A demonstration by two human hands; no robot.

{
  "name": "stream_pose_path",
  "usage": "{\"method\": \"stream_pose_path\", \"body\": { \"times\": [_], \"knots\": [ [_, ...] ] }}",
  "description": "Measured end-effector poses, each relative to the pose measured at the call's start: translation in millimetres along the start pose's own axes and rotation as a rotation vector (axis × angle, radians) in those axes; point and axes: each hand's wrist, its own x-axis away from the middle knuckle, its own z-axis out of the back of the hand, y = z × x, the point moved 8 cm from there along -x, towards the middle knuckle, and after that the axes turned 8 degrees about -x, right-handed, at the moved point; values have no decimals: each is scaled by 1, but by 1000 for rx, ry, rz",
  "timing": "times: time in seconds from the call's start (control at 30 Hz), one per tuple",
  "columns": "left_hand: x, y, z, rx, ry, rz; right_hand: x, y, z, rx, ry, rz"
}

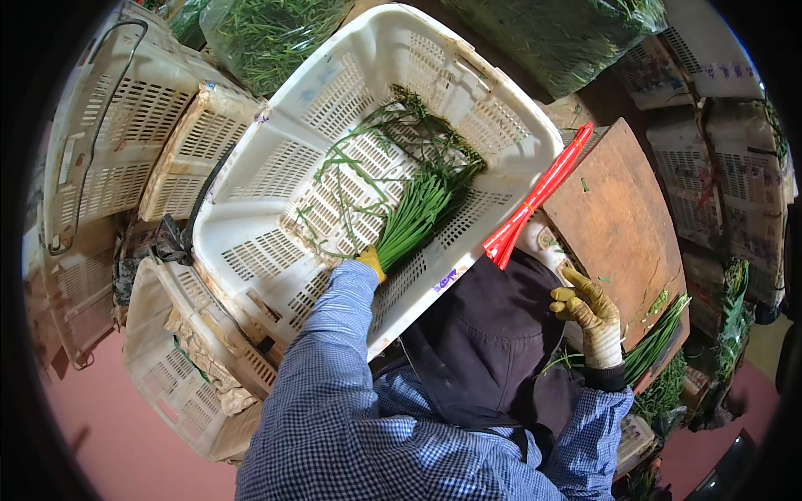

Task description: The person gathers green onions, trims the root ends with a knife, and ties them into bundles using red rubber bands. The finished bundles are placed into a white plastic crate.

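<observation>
My left hand [373, 263], in a yellow-coated glove, reaches into a large white slatted plastic crate [260, 181]. Its fingers are closed around the lower end of a bunch of green chive-like stalks [416, 216], which fans out along the crate's near right side. Loose stalks [351, 166] and darker wilted ones [426, 122] lie on the crate floor. To the right, my right hand [589, 307], in a worn yellow-and-white glove, is raised by the edge of a wooden board [617, 206]. Its fingers are apart and slightly curled, with nothing visible between them.
A bundle of red ties [532, 200] rests across the crate's right rim. More green stalks [658, 338] lie at the board's lower end. Bagged greens [276, 37] stand behind. Stacked crates [119, 131] flank the left, with another crate [188, 369] below. Dark cloth [489, 338] covers my front.
</observation>
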Motion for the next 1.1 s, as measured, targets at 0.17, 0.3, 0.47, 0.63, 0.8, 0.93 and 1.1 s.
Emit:
{"method": "stream_pose_path", "body": {
  "times": [0.17,0.3,0.47,0.63,0.8,0.93,1.1],
  "knots": [
    [18,-60,88,494,121,-69,15,13,20,-60,61,32],
    [-34,-165,117,551,558,69,26,17,35,-99,69,28],
    [68,-105,178,878,190,-62,52,31,65,-120,111,96],
    [140,-36,171,1126,124,-372,87,33,112,-145,225,133],
    [228,59,181,942,249,-658,144,55,173,-226,418,230],
    [255,86,172,886,377,-768,180,71,206,-239,567,302],
    [295,133,174,850,437,-886,209,110,214,-245,597,225]
  ]
}}
